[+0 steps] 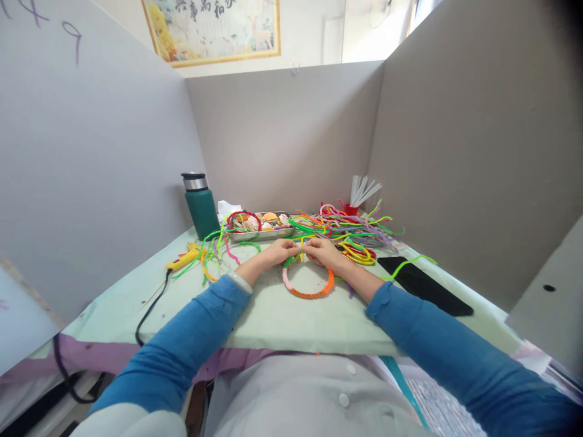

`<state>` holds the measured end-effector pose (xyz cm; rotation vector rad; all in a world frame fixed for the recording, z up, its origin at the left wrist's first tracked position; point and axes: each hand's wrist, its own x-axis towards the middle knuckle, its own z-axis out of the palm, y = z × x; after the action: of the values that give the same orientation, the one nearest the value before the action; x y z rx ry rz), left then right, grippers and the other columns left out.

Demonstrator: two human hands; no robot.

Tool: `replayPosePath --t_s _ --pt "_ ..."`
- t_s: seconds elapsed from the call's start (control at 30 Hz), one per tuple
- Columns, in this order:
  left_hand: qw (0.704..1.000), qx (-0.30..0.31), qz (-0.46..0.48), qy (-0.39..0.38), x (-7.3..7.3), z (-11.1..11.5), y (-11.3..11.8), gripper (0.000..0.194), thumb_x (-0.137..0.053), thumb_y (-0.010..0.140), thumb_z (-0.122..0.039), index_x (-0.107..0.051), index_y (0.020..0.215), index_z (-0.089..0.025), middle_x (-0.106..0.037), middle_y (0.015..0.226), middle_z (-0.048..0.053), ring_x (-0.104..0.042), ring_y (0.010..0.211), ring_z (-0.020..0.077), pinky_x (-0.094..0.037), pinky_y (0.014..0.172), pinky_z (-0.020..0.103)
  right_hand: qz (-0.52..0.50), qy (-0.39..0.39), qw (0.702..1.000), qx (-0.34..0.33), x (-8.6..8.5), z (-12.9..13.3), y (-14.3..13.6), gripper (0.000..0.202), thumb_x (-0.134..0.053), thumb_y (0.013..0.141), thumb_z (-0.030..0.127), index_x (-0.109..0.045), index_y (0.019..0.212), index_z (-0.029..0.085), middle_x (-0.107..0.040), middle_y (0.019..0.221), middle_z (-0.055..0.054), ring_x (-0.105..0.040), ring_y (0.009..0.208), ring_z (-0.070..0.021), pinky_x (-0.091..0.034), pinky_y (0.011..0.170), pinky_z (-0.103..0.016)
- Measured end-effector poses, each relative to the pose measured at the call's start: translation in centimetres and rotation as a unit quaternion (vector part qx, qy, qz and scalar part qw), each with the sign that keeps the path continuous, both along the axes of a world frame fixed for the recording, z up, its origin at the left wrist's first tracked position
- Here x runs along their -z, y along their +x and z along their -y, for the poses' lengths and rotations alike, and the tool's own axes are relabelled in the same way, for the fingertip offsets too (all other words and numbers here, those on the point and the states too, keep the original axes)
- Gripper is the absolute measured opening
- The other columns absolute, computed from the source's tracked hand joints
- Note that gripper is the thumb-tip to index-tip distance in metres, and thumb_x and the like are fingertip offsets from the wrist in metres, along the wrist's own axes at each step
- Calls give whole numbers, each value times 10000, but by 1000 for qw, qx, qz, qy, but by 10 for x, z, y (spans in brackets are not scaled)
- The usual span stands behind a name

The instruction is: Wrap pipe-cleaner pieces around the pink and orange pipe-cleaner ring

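Observation:
Near the middle of the table, a ring wrapped in fuzzy pipe cleaners shows orange, pink and green sections. My left hand is closed in a pinch at the upper left of this ring, by its green part. Facing it, my right hand also pinches, its fingertips almost meeting the left ones. A yellow pipe cleaner shows between the two sets of fingertips. The top of the ring is hidden behind my fingers, so the exact grip of each hand is hard to make out.
Behind my hands stand a metal tray of shells and a heap of colourful pipe cleaners. A yellow glue gun with a black cord and a green bottle are left. A black phone lies right. Grey partitions enclose the table.

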<state>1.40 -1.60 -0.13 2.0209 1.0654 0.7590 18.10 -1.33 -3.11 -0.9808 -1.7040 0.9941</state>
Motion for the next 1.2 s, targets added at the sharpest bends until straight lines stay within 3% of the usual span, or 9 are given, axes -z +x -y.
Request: replayPosePath --t_s 1.2 --pt "1000 0 16 5 3 -2 1 368 -545 660 -478 -524 727 -117 -499 614 -14 -414 503 61 -333 459 189 20 0 1000 1 -2 2 0 299 -541 667 434 -534 668 134 -436 487 40 -297 385 -36 -203 359 -176"
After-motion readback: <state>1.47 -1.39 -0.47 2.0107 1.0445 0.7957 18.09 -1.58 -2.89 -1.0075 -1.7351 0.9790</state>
